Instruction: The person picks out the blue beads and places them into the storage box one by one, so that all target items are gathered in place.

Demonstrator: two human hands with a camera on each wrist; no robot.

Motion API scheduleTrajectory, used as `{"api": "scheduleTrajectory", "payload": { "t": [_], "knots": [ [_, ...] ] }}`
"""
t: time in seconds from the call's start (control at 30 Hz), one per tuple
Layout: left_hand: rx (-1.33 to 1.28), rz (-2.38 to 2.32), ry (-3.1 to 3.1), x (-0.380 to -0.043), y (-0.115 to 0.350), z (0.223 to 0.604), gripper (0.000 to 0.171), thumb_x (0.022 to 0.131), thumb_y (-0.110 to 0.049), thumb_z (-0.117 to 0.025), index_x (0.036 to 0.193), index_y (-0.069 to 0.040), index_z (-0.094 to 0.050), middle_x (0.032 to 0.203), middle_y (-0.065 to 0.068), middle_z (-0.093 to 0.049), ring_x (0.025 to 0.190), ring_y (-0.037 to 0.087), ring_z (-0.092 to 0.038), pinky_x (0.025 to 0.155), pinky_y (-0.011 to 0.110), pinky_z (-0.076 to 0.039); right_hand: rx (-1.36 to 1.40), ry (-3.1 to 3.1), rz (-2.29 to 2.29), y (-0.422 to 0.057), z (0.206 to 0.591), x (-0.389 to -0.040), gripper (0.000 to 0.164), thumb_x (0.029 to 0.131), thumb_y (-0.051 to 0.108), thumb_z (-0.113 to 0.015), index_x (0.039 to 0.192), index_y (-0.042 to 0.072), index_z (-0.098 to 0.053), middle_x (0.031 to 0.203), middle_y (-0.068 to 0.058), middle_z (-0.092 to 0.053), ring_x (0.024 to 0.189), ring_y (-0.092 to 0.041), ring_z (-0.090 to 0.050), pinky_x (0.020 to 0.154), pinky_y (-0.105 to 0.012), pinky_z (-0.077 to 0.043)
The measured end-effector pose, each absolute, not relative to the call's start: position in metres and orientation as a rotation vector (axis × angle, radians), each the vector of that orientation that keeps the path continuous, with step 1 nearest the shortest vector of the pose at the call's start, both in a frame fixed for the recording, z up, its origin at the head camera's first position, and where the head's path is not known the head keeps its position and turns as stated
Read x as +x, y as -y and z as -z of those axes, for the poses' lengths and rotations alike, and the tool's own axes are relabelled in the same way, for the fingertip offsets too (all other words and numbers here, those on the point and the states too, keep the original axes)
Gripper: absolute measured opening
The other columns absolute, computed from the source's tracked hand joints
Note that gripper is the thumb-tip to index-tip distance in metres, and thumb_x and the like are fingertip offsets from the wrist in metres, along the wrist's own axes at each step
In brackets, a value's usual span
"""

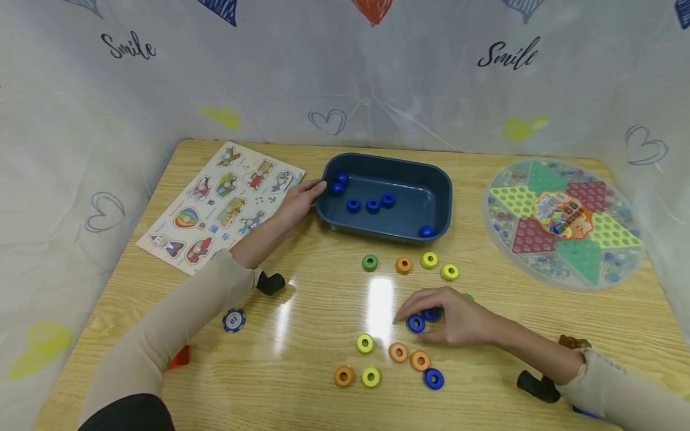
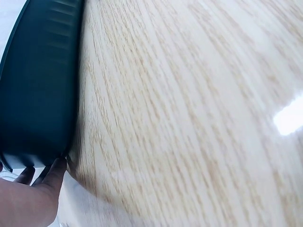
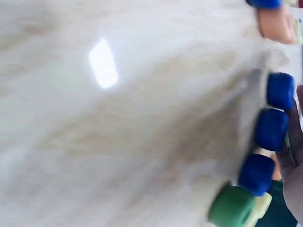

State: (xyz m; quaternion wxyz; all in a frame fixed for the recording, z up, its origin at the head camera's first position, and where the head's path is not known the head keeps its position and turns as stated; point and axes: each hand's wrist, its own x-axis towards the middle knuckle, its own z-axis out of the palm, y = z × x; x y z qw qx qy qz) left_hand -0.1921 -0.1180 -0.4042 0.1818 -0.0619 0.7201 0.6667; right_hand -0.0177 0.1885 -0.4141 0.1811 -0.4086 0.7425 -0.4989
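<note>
A dark blue plastic tub point(image 1: 399, 233) stands near the back edge, with several small blue rings point(image 1: 353, 205) inside. At its left end my left hand point(image 1: 296, 203) holds the rim; the left wrist view shows fingers point(image 2: 56, 176) against the end wall. My right hand point(image 1: 450, 317) arches over a blue ring point(image 1: 416, 324) on the table, thumb and fingers apart on either side of it. A second blue ring point(image 1: 432, 313) lies under the palm, partly covered. In the right wrist view several blue rings point(image 3: 271, 129) line up beside the fingers, a green ring point(image 3: 232, 206) close by.
Yellow rings point(image 1: 365, 343), orange rings point(image 1: 398, 352), a green ring point(image 1: 369, 262) and another blue ring point(image 1: 433, 378) lie scattered. A picture puzzle board point(image 1: 215, 209) is at left, a round Chinese checkers set point(image 1: 563, 224) at right. A poker chip point(image 1: 234, 320) and red block point(image 1: 179, 358) lie front left.
</note>
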Motion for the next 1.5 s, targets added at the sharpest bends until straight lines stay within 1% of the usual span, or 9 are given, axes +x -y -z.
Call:
{"api": "scheduleTrajectory", "payload": {
  "t": [0.2,0.37,0.57,0.7,0.83,1.03,1.3,1.37,1.5],
  "knots": [
    [-0.183,-1.903,-2.010,-0.192,0.118,0.404,0.050,0.096,-0.030,-0.052,0.138,-0.006,-0.041,0.137,0.009,-0.043,0.123,0.020,-0.042,0.098,0.032,-0.038,-1.210,-2.170,1.303,-0.194,0.424,-0.014,0.042,0.068,-0.007,-0.076,0.105,0.011,-0.069,0.104,0.000,-0.063,0.098,-0.017,-0.058,0.085,-0.035,-0.046],
    [-0.184,-1.896,-2.013,-0.193,0.118,0.404,0.050,0.096,-0.031,-0.052,0.138,-0.006,-0.042,0.137,0.009,-0.044,0.123,0.021,-0.043,0.098,0.032,-0.039,-1.191,-2.267,1.232,-0.199,0.423,-0.016,0.041,0.069,-0.008,-0.075,0.101,0.016,-0.070,0.103,0.005,-0.062,0.097,-0.014,-0.056,0.084,-0.031,-0.047],
    [-0.190,-1.899,-2.006,-0.192,0.118,0.404,0.049,0.096,-0.031,-0.052,0.138,-0.006,-0.042,0.136,0.009,-0.045,0.123,0.021,-0.043,0.097,0.031,-0.039,-1.092,-2.214,1.314,-0.201,0.419,-0.017,0.036,0.070,-0.006,-0.075,0.100,0.014,-0.071,0.102,0.004,-0.062,0.096,-0.013,-0.058,0.082,-0.029,-0.049],
    [-0.185,-1.903,-2.008,-0.191,0.117,0.404,0.048,0.096,-0.030,-0.051,0.137,-0.005,-0.043,0.135,0.010,-0.045,0.122,0.022,-0.044,0.097,0.031,-0.039,-1.082,-2.201,1.425,-0.202,0.412,-0.023,0.033,0.070,-0.005,-0.076,0.099,0.010,-0.071,0.101,0.000,-0.063,0.095,-0.016,-0.058,0.082,-0.027,-0.048],
    [-0.191,-1.906,-2.012,-0.191,0.117,0.404,0.047,0.096,-0.029,-0.051,0.136,-0.005,-0.044,0.135,0.010,-0.046,0.122,0.022,-0.044,0.097,0.031,-0.039,-1.035,-2.231,1.485,-0.202,0.401,-0.036,0.029,0.071,-0.002,-0.077,0.098,0.008,-0.071,0.101,-0.001,-0.064,0.097,-0.017,-0.057,0.085,-0.027,-0.046],
    [-0.192,-1.900,-2.013,-0.191,0.117,0.403,0.048,0.096,-0.029,-0.052,0.137,-0.005,-0.043,0.136,0.010,-0.045,0.123,0.022,-0.043,0.099,0.032,-0.038,-0.921,-2.281,1.548,-0.199,0.379,-0.059,0.033,0.073,-0.004,-0.075,0.102,0.012,-0.070,0.105,-0.001,-0.061,0.096,-0.016,-0.055,0.075,-0.033,-0.050],
    [-0.184,-1.906,-2.018,-0.191,0.118,0.404,0.049,0.096,-0.029,-0.052,0.137,-0.005,-0.043,0.137,0.010,-0.044,0.123,0.022,-0.043,0.099,0.032,-0.037,-0.816,-2.469,1.521,-0.184,0.363,-0.101,0.033,0.074,-0.007,-0.073,0.105,0.002,-0.067,0.108,-0.009,-0.058,0.099,-0.022,-0.054,0.080,-0.043,-0.050],
    [-0.184,-1.907,-2.026,-0.191,0.117,0.405,0.049,0.096,-0.029,-0.052,0.137,-0.005,-0.043,0.136,0.010,-0.044,0.122,0.022,-0.044,0.099,0.032,-0.037,-0.780,-2.495,1.519,-0.182,0.363,-0.112,0.032,0.075,-0.006,-0.073,0.106,0.001,-0.066,0.108,-0.010,-0.058,0.099,-0.023,-0.054,0.079,-0.041,-0.051],
    [-0.173,-1.913,-2.038,-0.191,0.117,0.407,0.049,0.096,-0.029,-0.052,0.137,-0.004,-0.044,0.135,0.010,-0.045,0.121,0.021,-0.045,0.098,0.032,-0.038,-0.724,-2.545,1.520,-0.178,0.362,-0.130,0.031,0.077,0.000,-0.073,0.107,0.003,-0.066,0.107,-0.006,-0.058,0.097,-0.019,-0.054,0.078,-0.034,-0.051]
  ]
}}
